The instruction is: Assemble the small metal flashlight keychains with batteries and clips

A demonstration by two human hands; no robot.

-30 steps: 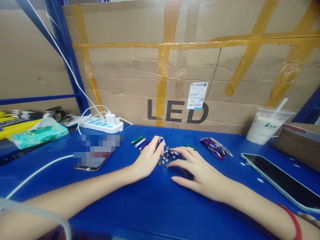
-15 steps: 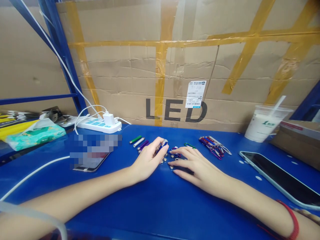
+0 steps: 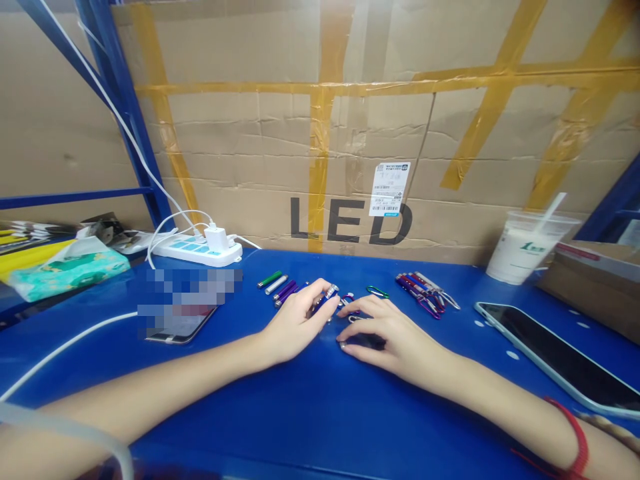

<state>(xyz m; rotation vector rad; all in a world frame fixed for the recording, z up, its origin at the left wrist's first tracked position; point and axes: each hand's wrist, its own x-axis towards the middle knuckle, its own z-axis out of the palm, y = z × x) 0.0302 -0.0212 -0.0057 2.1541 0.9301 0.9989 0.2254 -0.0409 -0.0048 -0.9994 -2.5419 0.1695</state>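
My left hand point(image 3: 294, 321) is closed around a small blue metal tube point(image 3: 331, 292), its silver end sticking up past the fingertips. Close by on the right, my right hand point(image 3: 403, 339) pinches a small silver disc, seemingly a button cell point(image 3: 343, 345), between thumb and index finger just over the table. Between the hands lie coloured carabiner clips point(image 3: 347, 303), partly hidden by the fingers. A green carabiner point(image 3: 377, 292) lies behind my right hand. Left of my left hand are a green tube point(image 3: 270, 279), a silver tube point(image 3: 277, 285) and purple tubes point(image 3: 285, 293).
Several tubes with carabiners point(image 3: 425, 293) lie bundled at the right. A phone point(image 3: 555, 353) and a plastic cup with a straw point(image 3: 520, 250) stand farther right. On the left are a blurred-over phone point(image 3: 185, 323), a power strip point(image 3: 195, 250) and a tissue pack point(image 3: 70, 267).
My right thumb and index finger have come together on a small silver disc and drawn slightly toward me. My left hand still holds the blue tube, nearly in place.
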